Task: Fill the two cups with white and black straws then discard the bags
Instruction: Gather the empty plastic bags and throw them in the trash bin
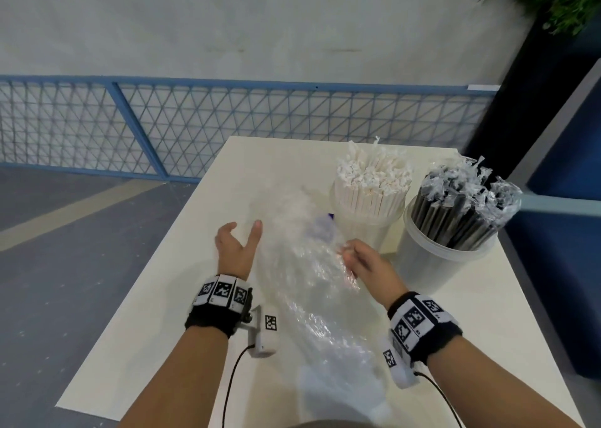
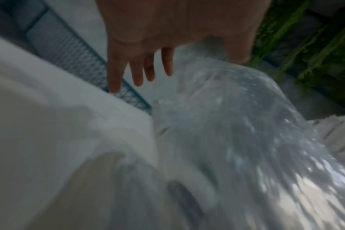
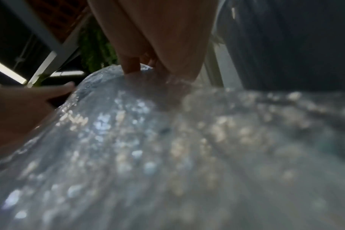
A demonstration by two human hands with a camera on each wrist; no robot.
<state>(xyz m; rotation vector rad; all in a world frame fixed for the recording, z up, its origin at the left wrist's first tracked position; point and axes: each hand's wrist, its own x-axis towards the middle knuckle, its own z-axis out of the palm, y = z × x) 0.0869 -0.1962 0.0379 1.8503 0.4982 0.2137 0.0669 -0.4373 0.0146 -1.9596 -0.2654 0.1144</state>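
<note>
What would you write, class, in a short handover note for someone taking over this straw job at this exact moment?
Left hand: open, fingers spread, at the left edge of the clear plastic bag.
Right hand: pinching the bag's plastic from the right side.
The bag lies along the middle of the table, blurred; it looks empty. I can make out only one bag for certain.
Cup of white straws and cup of black straws stand side by side at the far right, both full.
Done: both cups filled.
Left: gather the bag, or bags, and discard.
</note>
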